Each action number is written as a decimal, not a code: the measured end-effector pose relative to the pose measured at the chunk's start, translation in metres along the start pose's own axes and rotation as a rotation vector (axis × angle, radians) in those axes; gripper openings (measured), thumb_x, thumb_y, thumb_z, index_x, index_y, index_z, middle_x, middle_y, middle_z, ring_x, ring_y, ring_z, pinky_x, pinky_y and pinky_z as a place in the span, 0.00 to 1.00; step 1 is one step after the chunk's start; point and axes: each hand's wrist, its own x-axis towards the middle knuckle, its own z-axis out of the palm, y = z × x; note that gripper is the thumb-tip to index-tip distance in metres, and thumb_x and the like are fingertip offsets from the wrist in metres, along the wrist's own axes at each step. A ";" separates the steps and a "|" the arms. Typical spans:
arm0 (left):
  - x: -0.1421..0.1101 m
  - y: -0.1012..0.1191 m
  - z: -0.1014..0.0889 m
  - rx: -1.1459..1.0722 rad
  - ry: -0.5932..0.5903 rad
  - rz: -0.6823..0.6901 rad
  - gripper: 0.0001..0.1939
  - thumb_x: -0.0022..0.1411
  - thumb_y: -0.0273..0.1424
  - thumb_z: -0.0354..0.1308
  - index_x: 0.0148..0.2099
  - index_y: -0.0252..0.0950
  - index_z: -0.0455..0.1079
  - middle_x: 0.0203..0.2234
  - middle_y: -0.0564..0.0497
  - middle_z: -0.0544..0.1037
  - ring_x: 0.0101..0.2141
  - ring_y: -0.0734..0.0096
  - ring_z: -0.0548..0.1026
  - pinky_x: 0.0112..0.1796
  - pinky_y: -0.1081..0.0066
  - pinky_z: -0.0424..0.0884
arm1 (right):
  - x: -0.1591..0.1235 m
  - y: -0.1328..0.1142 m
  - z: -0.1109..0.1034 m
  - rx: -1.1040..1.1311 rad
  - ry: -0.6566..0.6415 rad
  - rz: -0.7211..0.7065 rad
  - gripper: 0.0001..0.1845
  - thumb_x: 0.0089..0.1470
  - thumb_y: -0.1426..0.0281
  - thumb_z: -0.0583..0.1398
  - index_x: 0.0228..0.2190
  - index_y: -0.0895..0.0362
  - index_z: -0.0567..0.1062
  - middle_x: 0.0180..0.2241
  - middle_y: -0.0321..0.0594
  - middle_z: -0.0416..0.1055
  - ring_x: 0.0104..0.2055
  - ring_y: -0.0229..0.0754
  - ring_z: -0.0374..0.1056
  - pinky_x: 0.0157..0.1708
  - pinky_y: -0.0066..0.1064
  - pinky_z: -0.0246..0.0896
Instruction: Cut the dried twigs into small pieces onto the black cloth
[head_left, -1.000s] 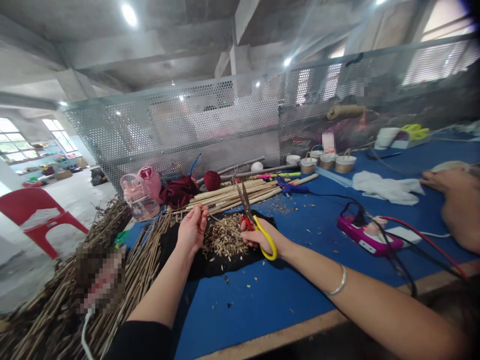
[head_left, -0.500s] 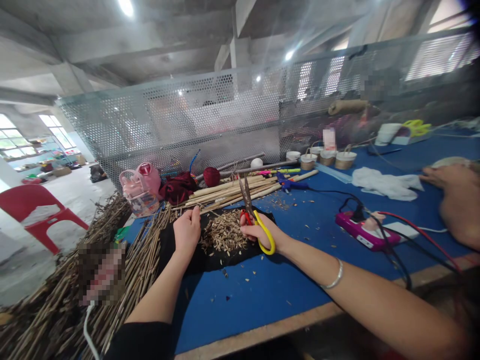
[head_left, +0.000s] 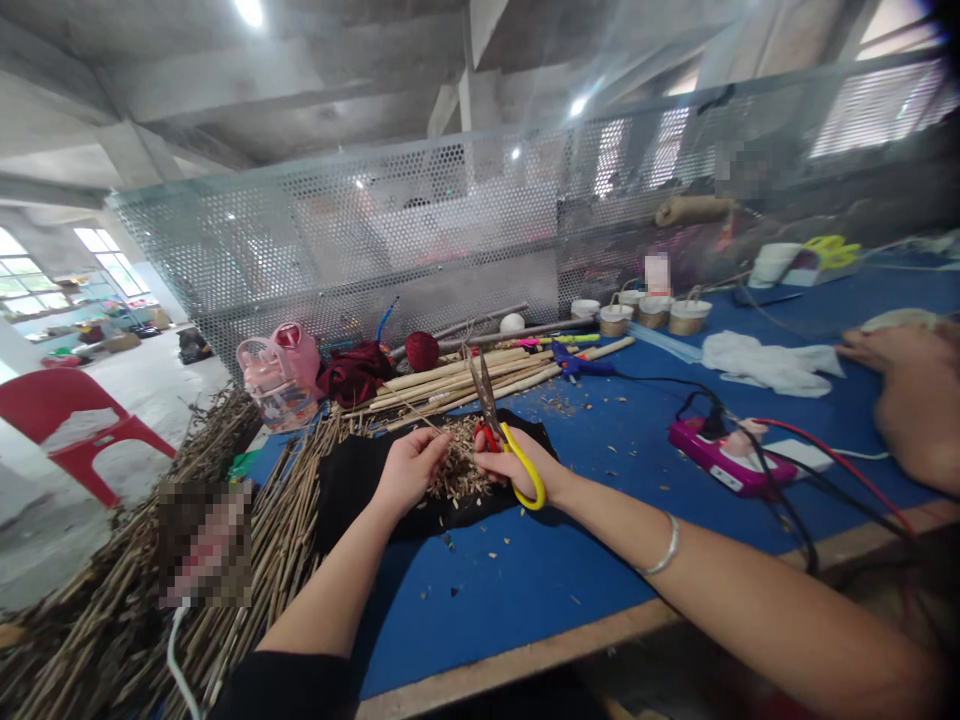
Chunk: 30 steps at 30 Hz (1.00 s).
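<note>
My right hand (head_left: 521, 465) is wrapped round a pair of scissors (head_left: 487, 400) with yellow and red handles. The blades point up and away, slightly apart. To its left, my left hand (head_left: 411, 468) is closed in a pinch on what looks like a thin twig (head_left: 421, 422), mostly hidden by the fingers. Both hands are over a heap of short cut plant pieces (head_left: 459, 482), which lies on a black cloth (head_left: 341, 485). My left hand covers the heap's left side.
Long dry stalks (head_left: 277, 530) are piled at left. Behind the cloth lie pale peeled sticks (head_left: 450, 380), a dark red yarn ball (head_left: 422, 350) and a blue glue gun (head_left: 581, 362). A purple power strip (head_left: 731, 460) with cables sits at right, near another person's hand (head_left: 885, 345).
My left hand first drew back left from the heap, then came right over it, nearer the scissors. My right hand kept hold of the scissors and barely moved.
</note>
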 end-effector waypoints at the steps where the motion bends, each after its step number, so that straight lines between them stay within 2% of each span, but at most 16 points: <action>1: 0.000 -0.001 -0.001 0.079 0.027 0.035 0.15 0.51 0.43 0.57 0.25 0.34 0.68 0.14 0.57 0.62 0.14 0.81 0.55 0.16 0.79 0.51 | 0.000 0.001 0.000 0.001 0.008 -0.005 0.13 0.38 0.66 0.60 0.25 0.56 0.61 0.17 0.29 0.62 0.18 0.31 0.56 0.18 0.25 0.50; 4: -0.001 0.001 -0.005 0.299 0.102 0.179 0.15 0.51 0.39 0.56 0.19 0.36 0.66 0.13 0.55 0.64 0.18 0.76 0.60 0.21 0.77 0.56 | 0.003 0.005 -0.002 0.003 0.061 -0.037 0.13 0.38 0.66 0.60 0.26 0.56 0.61 0.18 0.28 0.61 0.18 0.31 0.56 0.19 0.26 0.51; 7: -0.001 0.005 -0.014 0.390 0.214 0.261 0.09 0.50 0.36 0.58 0.22 0.38 0.70 0.18 0.52 0.71 0.24 0.71 0.66 0.29 0.75 0.60 | 0.006 0.009 -0.007 -0.001 0.108 -0.072 0.12 0.38 0.66 0.60 0.26 0.56 0.61 0.18 0.28 0.60 0.18 0.31 0.55 0.18 0.25 0.50; 11: 0.003 0.007 -0.033 0.494 0.408 0.240 0.08 0.52 0.35 0.54 0.27 0.39 0.73 0.19 0.52 0.72 0.25 0.68 0.68 0.32 0.74 0.60 | 0.008 0.008 -0.010 0.030 0.123 -0.077 0.11 0.39 0.67 0.59 0.26 0.56 0.61 0.18 0.27 0.59 0.17 0.30 0.53 0.17 0.25 0.48; 12: 0.004 0.006 -0.038 0.541 0.420 0.217 0.09 0.53 0.35 0.54 0.27 0.39 0.73 0.18 0.52 0.71 0.24 0.68 0.67 0.32 0.73 0.60 | 0.008 0.008 -0.010 0.035 0.122 -0.077 0.11 0.39 0.68 0.59 0.26 0.56 0.61 0.18 0.27 0.59 0.17 0.30 0.53 0.17 0.25 0.48; 15: 0.004 0.000 -0.049 0.615 0.358 0.126 0.08 0.51 0.35 0.55 0.25 0.39 0.73 0.18 0.50 0.73 0.24 0.67 0.68 0.33 0.71 0.61 | 0.007 0.007 -0.009 0.035 0.120 -0.079 0.10 0.39 0.68 0.58 0.25 0.56 0.61 0.17 0.27 0.59 0.17 0.30 0.53 0.17 0.25 0.48; 17: 0.002 -0.003 -0.049 0.617 0.328 0.117 0.05 0.46 0.33 0.59 0.27 0.40 0.74 0.25 0.48 0.76 0.31 0.63 0.71 0.37 0.69 0.62 | 0.007 0.007 -0.009 0.020 0.119 -0.084 0.10 0.39 0.67 0.58 0.25 0.56 0.60 0.16 0.27 0.58 0.17 0.31 0.53 0.17 0.25 0.48; 20: -0.001 -0.004 -0.040 0.749 0.371 0.171 0.17 0.42 0.29 0.60 0.39 0.40 0.74 0.41 0.45 0.74 0.45 0.55 0.67 0.47 0.63 0.58 | 0.008 0.008 -0.007 -0.004 0.121 -0.080 0.11 0.40 0.65 0.59 0.25 0.55 0.60 0.17 0.27 0.58 0.17 0.31 0.53 0.18 0.26 0.49; 22: -0.004 0.000 -0.031 0.847 0.424 0.210 0.19 0.43 0.27 0.58 0.42 0.41 0.73 0.46 0.44 0.71 0.49 0.53 0.63 0.49 0.58 0.55 | 0.008 0.008 -0.005 -0.039 0.143 -0.079 0.12 0.39 0.64 0.59 0.25 0.55 0.61 0.19 0.28 0.59 0.19 0.31 0.54 0.20 0.26 0.51; 24: -0.006 0.006 -0.022 0.818 0.444 0.262 0.15 0.47 0.29 0.58 0.40 0.40 0.74 0.43 0.44 0.72 0.48 0.54 0.64 0.49 0.58 0.56 | 0.008 0.008 -0.002 -0.106 0.191 -0.114 0.13 0.38 0.64 0.61 0.25 0.56 0.62 0.21 0.30 0.60 0.22 0.33 0.56 0.24 0.27 0.54; 26: -0.009 0.010 -0.012 0.663 0.391 0.288 0.10 0.51 0.34 0.57 0.36 0.38 0.74 0.37 0.45 0.74 0.42 0.59 0.69 0.45 0.62 0.61 | 0.006 0.008 0.001 -0.180 0.208 -0.170 0.14 0.37 0.65 0.62 0.25 0.56 0.63 0.23 0.31 0.60 0.24 0.34 0.57 0.26 0.27 0.55; 28: -0.011 0.013 -0.003 0.431 0.281 0.237 0.12 0.52 0.38 0.57 0.35 0.37 0.73 0.31 0.47 0.75 0.32 0.66 0.71 0.36 0.68 0.65 | 0.004 0.008 0.004 -0.223 0.163 -0.214 0.13 0.38 0.65 0.62 0.25 0.56 0.63 0.23 0.30 0.60 0.24 0.33 0.56 0.27 0.27 0.54; 30: -0.013 0.012 0.004 0.180 0.164 0.131 0.14 0.50 0.39 0.58 0.37 0.36 0.71 0.24 0.51 0.73 0.22 0.74 0.68 0.25 0.74 0.63 | 0.002 0.011 0.005 -0.226 0.095 -0.233 0.13 0.40 0.65 0.62 0.26 0.56 0.63 0.23 0.30 0.60 0.24 0.33 0.56 0.26 0.26 0.54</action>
